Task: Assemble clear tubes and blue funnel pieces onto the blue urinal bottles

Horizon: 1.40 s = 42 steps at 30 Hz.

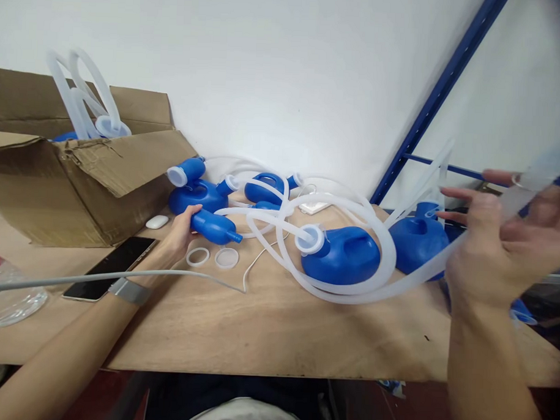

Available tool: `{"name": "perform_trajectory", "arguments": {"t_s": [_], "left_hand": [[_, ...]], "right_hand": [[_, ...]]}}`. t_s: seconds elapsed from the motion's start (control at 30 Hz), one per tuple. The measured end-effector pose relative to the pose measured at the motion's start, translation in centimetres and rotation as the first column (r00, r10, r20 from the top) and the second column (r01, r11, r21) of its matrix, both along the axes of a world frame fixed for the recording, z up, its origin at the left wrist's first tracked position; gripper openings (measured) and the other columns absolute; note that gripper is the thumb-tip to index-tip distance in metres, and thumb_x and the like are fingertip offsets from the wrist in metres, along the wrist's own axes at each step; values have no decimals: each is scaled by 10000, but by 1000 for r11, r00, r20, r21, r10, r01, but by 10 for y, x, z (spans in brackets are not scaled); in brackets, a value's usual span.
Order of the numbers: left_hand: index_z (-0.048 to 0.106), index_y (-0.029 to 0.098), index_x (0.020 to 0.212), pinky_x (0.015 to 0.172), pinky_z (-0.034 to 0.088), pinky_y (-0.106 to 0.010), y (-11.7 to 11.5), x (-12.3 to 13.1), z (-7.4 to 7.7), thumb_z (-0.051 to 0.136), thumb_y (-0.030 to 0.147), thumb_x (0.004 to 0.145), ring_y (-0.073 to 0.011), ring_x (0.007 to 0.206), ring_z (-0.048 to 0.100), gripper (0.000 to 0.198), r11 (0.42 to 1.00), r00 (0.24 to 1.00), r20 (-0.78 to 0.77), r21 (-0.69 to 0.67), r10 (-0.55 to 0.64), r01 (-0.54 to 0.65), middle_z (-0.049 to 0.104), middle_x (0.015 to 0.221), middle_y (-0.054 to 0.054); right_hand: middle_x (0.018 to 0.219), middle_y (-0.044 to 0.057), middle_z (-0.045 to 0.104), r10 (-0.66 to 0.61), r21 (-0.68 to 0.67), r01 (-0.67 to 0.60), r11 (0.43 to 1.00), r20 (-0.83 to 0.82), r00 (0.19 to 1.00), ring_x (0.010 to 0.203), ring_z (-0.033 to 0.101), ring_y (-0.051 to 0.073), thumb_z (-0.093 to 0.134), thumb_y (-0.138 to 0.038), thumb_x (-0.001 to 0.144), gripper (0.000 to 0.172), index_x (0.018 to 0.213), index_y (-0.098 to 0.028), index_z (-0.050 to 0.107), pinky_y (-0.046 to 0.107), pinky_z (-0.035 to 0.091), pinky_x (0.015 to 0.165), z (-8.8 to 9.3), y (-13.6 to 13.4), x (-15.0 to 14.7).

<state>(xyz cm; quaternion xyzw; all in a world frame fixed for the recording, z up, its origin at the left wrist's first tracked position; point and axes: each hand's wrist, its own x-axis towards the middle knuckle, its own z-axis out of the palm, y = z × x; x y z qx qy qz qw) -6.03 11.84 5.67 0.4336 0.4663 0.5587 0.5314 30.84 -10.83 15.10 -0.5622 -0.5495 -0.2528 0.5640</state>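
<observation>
My left hand [185, 230] grips the wide end of a blue plastic funnel-like piece [215, 227], whose narrow spout points right. Raised at the right edge, my right hand [494, 236] has a translucent hose [424, 285] in its grasp, some fingers stretched out. A cloudy plastic part at the hose's upper end is blurred. The hose loops back around a blue jug [347, 256] lying on the table. Into that jug's white collar [310, 239] runs a tube. Below the funnel-like piece lie a white ring [198, 257] and a round translucent disc [227, 258].
An open cardboard box [83, 194] holding hoses stands at left. More blue jugs [198, 197] lie along the wall, another blue jug [419, 244] at right. A phone [112, 268], a white case [157, 221] and a grey cable [181, 273] are near my left arm. Blue shelving [433, 111] rises behind.
</observation>
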Motion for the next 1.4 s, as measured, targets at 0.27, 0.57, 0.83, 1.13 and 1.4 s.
{"name": "perform_trajectory", "arguments": {"t_s": [0.27,0.57,0.83,1.13,1.4], "left_hand": [[571,214,935,568,536,-320,-1,-1,4,669,493,772,-231,769,645,339,999,999,-31,-4,44,-44,643,824,-45],[464,235,949,396,391,-310,-9,4,14,582,572,799,-202,583,578,387,989,993,5,84,120,-120,562,746,-22],[439,245,934,385,376,-298,-15,10,12,505,490,851,-179,433,530,266,997,997,7,-2,71,-71,568,644,7],[505,231,893,409,412,-303,-19,15,3,516,517,860,-197,533,571,288,983,983,-90,110,158,-148,559,733,-21],[608,242,880,387,345,-253,-30,18,3,479,419,876,-138,499,477,219,960,952,-233,244,198,-139,561,790,-4]], "right_hand": [[1382,81,648,390,-332,-256,908,447,805,1122,698,258,508,-223,1022,485,1505,-253,487,426,598,917,34,35,-85],[1235,86,742,597,-708,-40,705,562,572,857,679,207,481,-192,1010,395,1392,-195,585,288,336,657,33,78,-133],[937,54,783,558,-700,56,712,613,560,764,668,199,480,-431,1101,329,1190,-191,688,307,218,612,25,90,-117],[831,40,740,555,-713,105,694,621,554,707,616,192,463,-424,1099,312,1146,-202,678,305,210,599,13,105,-103],[926,93,751,479,-700,240,672,659,580,779,641,222,434,-324,1094,264,1150,-169,639,306,255,589,6,103,-99]]}}
